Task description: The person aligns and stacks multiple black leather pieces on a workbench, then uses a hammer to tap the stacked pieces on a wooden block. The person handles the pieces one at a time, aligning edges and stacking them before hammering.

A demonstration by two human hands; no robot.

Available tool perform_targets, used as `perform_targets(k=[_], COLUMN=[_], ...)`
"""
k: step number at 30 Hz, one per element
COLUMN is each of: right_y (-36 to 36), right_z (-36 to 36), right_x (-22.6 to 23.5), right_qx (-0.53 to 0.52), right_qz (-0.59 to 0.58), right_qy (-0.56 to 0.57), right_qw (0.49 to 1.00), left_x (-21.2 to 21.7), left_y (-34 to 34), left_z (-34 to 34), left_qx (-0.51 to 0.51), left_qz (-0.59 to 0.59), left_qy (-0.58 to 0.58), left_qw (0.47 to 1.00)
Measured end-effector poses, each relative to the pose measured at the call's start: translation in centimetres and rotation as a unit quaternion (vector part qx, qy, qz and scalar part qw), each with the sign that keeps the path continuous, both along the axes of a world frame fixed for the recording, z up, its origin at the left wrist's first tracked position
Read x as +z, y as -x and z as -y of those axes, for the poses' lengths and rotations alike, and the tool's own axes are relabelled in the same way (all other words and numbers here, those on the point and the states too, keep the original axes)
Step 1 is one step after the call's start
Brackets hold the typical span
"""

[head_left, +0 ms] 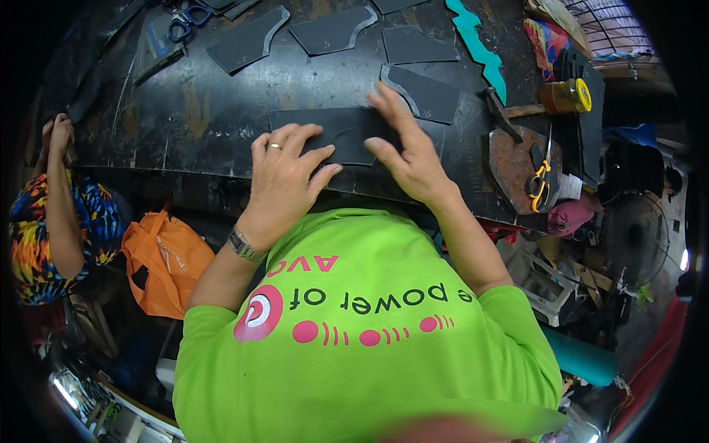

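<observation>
A flat black rectangular piece point(341, 124) of leather-like sheet lies near the table's front edge. My left hand point(284, 166) rests on its left part, fingers spread and slightly bent. At its right end, my right hand point(410, 155) has the index finger stretched out and the thumb apart. That fingertip reaches the grey curved edge of a black cut piece point(432, 94) lying just beyond. More black cut pieces with grey curved edges, such as one at the back left point(249, 40) and another at the back middle point(334, 31), are laid out flat.
On the right are a hammer point(502, 114), a yellow-lidded jar point(565, 97), a brown slab point(502, 173) and orange-handled scissors point(541, 183). A teal strip point(476, 48) lies behind. Blue-handled scissors point(179, 28) sit back left. Another person's arm point(63, 199) and an orange bag point(166, 262) are at left.
</observation>
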State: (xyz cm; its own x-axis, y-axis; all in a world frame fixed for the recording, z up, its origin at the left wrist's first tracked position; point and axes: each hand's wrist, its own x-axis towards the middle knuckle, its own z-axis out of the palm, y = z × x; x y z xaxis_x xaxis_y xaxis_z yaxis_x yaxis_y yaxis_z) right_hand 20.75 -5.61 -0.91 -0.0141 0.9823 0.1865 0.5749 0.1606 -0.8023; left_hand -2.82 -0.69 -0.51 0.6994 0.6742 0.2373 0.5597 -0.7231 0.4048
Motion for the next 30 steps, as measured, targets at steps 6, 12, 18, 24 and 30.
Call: perform_targets(k=[6,12,18,24,30], right_y=[-2.4,-6.1,-8.2,-7.9,-7.1], right_z=[1.3,0.0,-1.9,-1.0,0.1], right_x=[-0.5,-0.1,-0.3,-0.3,-0.5], right_qx=[-0.108,-0.163,-0.113,-0.037,-0.007], right_qz=[-0.056,0.032,0.088,0.081,0.02], right_qy=[-0.063,-0.072,0.021,0.017,0.037], right_qw=[0.991,0.983,0.989,0.996,0.999], left_x=[-1.0,-1.7,-2.7,-1.2,-0.8], left_y=[-4.3,-5.9,-7.9,-4.8,-3.2], left_z=[0.3,-1.9,-2.4,-3.1,-2.6], left_qx=[-0.094,-0.083,0.0,-0.02,-0.014], left_qz=[0.021,-0.035,0.049,0.101,0.195], left_qy=[-0.018,0.033,-0.017,0.197,0.304], left_qw=[0.995,0.995,0.999,0.975,0.933])
